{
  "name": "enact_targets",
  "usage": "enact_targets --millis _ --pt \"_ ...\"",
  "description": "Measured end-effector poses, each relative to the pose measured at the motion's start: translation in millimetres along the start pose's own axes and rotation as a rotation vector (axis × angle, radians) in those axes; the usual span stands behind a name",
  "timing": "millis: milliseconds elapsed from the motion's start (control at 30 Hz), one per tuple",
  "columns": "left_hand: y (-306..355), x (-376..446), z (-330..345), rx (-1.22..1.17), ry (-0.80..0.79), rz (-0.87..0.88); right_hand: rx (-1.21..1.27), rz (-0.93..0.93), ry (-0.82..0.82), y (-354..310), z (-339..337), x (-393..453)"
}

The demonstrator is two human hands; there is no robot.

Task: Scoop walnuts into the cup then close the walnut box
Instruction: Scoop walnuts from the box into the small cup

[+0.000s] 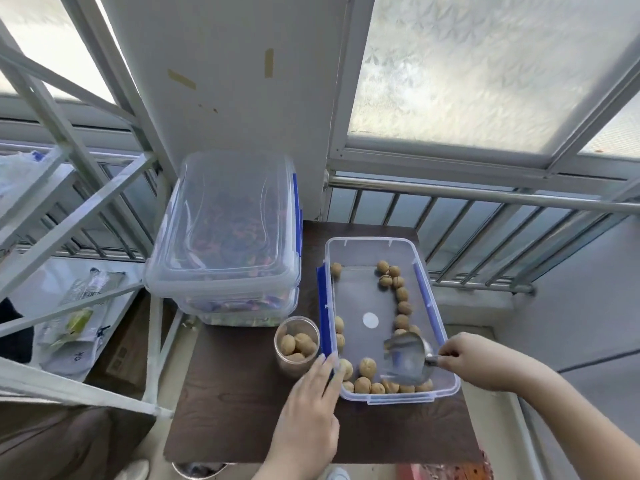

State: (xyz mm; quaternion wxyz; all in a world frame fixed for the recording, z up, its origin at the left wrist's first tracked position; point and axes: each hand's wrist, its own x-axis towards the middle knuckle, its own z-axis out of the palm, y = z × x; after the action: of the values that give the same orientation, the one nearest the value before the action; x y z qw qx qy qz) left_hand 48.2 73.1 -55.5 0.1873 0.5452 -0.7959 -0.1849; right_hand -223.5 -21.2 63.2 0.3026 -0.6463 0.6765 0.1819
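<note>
An open clear walnut box (374,244) with blue clips sits on a dark wooden table (242,420). Several walnuts (401,294) line its right side and near end. My right hand (464,358) grips the handle of a metal scoop (408,358), whose bowl rests inside the box at the near right among the nuts. My left hand (311,410) lies flat against the box's near left corner, fingers extended. A clear plastic cup (296,344) stands just left of the box with a few walnuts in it. No lid for the walnut box is visible.
Two stacked lidded clear boxes (225,237) with colourful contents stand at the table's back left, close behind the cup. A metal railing (485,195) and frosted windows run behind the table. A white metal rack (69,237) with bags stands to the left.
</note>
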Motion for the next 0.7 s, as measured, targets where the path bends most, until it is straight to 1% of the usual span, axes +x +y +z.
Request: enact_targets --millis 100,167,267,467,600,700 --pt "2.9 -5.8 15.3 0.021 -0.143 0.024 0.045 0.013 -0.06 -6.5 19.3 14.6" --pt "1.6 -7.9 18.6 0.031 -0.19 0.009 0.129 0.01 -0.067 -11.8 33.1 23.6" --pt "-3.6 -10.4 21.9 0.039 -0.192 0.018 0.272 0.011 -0.065 -26.3 58.8 35.2" --pt "-3.9 -6.5 21.4 -0.008 -0.233 -0.006 0.654 0.144 0.127 -58.1 100.8 77.6" --pt "-3.6 -4.3 19.9 -0.015 -0.239 0.023 0.857 0.215 0.145 -90.3 109.1 114.5" --pt "-6.9 -2.9 22.8 0.013 -0.239 0.066 1.025 0.28 0.119 -105.2 107.2 144.4"
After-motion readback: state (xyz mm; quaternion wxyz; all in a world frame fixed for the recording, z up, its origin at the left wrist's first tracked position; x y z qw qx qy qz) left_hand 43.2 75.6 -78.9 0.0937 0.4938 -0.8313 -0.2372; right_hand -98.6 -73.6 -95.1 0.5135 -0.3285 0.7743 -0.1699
